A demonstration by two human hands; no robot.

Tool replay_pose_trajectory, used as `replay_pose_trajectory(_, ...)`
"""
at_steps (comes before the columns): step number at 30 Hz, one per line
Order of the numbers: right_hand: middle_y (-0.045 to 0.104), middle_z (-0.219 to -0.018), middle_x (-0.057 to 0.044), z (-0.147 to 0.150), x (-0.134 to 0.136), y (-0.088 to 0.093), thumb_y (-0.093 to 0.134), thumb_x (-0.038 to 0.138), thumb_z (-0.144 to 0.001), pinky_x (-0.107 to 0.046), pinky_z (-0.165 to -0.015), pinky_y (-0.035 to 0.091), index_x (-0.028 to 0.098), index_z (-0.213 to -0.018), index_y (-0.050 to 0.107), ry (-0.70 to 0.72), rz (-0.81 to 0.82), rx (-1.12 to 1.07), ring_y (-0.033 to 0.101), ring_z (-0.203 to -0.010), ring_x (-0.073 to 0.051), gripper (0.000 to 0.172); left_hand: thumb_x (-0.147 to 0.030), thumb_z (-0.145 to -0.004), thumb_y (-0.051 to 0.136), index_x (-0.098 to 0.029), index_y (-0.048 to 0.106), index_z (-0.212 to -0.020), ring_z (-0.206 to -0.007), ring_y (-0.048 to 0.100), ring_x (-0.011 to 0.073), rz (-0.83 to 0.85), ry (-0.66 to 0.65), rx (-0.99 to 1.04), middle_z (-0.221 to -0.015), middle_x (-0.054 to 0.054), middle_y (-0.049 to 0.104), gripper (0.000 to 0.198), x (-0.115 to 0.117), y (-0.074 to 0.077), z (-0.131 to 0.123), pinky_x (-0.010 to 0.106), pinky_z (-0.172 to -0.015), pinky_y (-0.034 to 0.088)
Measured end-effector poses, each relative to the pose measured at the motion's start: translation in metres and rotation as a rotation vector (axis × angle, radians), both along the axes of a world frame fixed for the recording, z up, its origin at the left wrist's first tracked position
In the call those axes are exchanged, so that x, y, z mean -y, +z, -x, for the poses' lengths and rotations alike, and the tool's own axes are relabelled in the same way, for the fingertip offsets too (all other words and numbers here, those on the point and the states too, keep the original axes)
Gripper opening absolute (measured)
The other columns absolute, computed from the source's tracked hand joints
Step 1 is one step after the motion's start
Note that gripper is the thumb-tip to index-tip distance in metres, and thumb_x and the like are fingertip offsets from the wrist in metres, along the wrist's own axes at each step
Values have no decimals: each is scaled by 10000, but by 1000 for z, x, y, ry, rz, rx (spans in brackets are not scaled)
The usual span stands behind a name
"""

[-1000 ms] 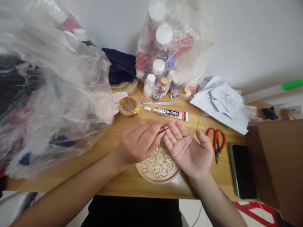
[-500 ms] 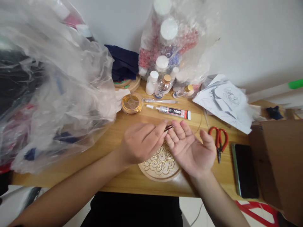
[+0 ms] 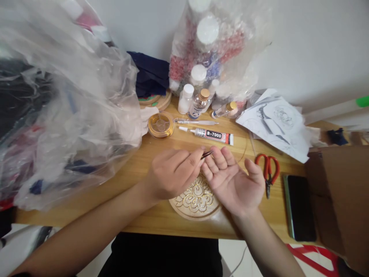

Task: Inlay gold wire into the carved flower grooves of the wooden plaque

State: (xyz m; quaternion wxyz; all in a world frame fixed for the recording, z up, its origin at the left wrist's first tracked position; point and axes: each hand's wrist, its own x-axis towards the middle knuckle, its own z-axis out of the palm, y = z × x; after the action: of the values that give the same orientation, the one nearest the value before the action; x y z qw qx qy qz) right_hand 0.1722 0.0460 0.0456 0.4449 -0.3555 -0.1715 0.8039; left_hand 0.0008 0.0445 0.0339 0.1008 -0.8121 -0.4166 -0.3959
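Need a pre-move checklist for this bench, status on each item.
1. Tweezers held in left hand: ok.
2. Right hand open, palm up: ok.
3. Something gripped by the tweezers: cannot tell, too small.
4. Wooden disc fully in sight: not ok, hands hide its upper part.
5. Pliers set down, out of hand: ok.
6. Glue tube sealed: cannot tell.

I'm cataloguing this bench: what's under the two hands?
Under the left hand and right hand, part of a pale round disc shows, bearing a gold-outlined flower, on the wooden table. The hands cover its upper portion; anything else directly beneath them can't be seen.
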Motion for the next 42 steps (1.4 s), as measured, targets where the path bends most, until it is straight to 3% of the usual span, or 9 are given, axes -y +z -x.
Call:
replay_pose_trajectory(17, 748, -1046, 13, 0, 1, 0, 513, 501, -793, -450, -1045, 445, 333, -903, 719, 9, -12, 39, 649, -1108, -197, 287, -140, -924, 478, -55, 600, -1005, -602, 596, 113, 23, -11, 49, -704, 32, 663, 171, 2, 0, -2, 247, -585, 468)
replay_pose_trajectory(23, 752, -1046, 21, 0, 0, 0, 506, 464, -791, -382, -1014, 474, 314, -910, 727, 19, -13, -19, 670, -1063, -163, 292, -130, -921, 499, -96, 578, -1046, -667, 643, 101, 84, -32, 141, -813, 33, 706, 152, 3, -4, -3, 221, -614, 502)
replay_pose_trajectory(30, 751, -1049, 8, 1, 0, 1, 512, 464, -787, -430, -1034, 457, 307, -898, 727, 8, -6, 2, 669, -1068, -192, 289, -143, -941, 468, -140, 578, -1046, -692, 659, 94, 119, -32, 143, -837, 20, 713, 152, 2, -2, -2, 206, -649, 528)
replay_pose_trajectory(36, 742, -1087, 13, 1, 0, -2, 488, 451, -811, -386, -1040, 456, 296, -944, 732, 14, -84, -19, 656, -1098, -178, 318, -129, -931, 482, -78, 597, -1016, -598, 602, 103, 60, -24, 51, -721, 21, 674, 152, -1, -2, 0, 226, -593, 483)
replay_pose_trajectory(42, 721, -1148, -3, -1, 1, -3, 455, 445, -825, -400, -1054, 443, 278, -1023, 721, 1, -208, 4, 628, -1148, -197, 371, -128, -932, 482, -62, 613, -1008, -633, 604, 107, 52, -22, 37, -720, 35, 666, 165, -3, -2, 0, 224, -613, 470)
